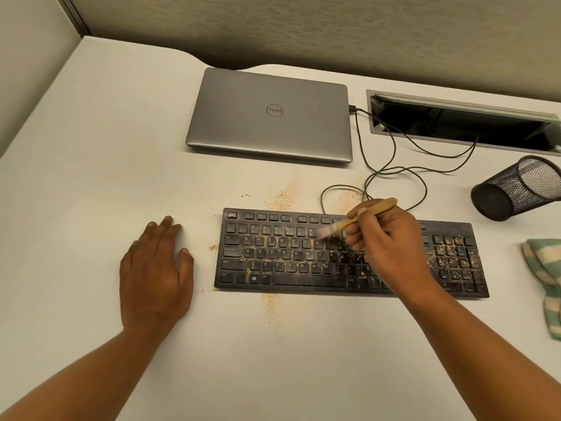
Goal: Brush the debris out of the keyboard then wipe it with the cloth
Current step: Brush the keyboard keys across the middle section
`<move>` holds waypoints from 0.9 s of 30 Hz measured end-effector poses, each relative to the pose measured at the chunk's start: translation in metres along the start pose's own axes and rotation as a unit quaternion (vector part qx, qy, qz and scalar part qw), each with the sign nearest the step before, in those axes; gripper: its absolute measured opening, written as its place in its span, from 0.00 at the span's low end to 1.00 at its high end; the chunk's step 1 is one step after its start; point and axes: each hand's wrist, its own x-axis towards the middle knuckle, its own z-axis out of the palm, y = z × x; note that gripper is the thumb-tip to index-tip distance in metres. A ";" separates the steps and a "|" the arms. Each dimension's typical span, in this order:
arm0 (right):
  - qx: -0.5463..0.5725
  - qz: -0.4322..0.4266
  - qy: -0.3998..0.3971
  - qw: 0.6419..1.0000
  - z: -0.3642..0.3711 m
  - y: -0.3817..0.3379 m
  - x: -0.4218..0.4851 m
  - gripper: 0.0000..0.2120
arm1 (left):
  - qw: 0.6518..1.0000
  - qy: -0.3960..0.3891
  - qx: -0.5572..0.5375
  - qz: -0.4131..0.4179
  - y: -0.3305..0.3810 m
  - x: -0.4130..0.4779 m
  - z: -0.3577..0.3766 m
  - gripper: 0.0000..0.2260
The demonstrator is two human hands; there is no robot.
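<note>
A black keyboard (pixel 291 256) lies on the white desk, dusted with tan crumbs, thickest on the number pad at its right end. My right hand (pixel 385 238) grips a wooden-handled brush (pixel 368 212); its pale bristles touch the keys near the upper middle rows. My left hand (pixel 156 265) rests flat on the desk to the left of the keyboard, fingers straight. A green and cream striped cloth (pixel 543 268) lies crumpled at the right edge, beyond the keyboard.
A closed grey laptop (pixel 270 115) sits behind the keyboard, its cable (pixel 391 171) looping towards a cable slot (pixel 461 123). A black mesh cup (pixel 516 189) lies on its side at the right. Tan crumb patches (pixel 283 192) lie on the desk around the keyboard.
</note>
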 end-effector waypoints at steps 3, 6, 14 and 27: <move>0.001 0.012 0.008 1.000 0.004 0.000 -0.004 0.14 | 1.000 0.001 0.002 0.001 0.000 0.000 0.000 0.24; 0.011 0.020 -0.001 1.000 0.006 0.000 -0.009 0.14 | 1.000 0.005 -0.001 0.002 0.000 0.000 0.000 0.24; -0.023 0.008 -0.012 1.000 0.007 -0.003 -0.012 0.13 | 1.000 0.006 -0.003 0.003 0.001 -0.001 0.000 0.23; -0.041 0.063 -0.081 0.994 0.009 -0.007 -0.016 0.15 | 1.000 0.006 -0.003 0.001 0.000 0.000 0.000 0.23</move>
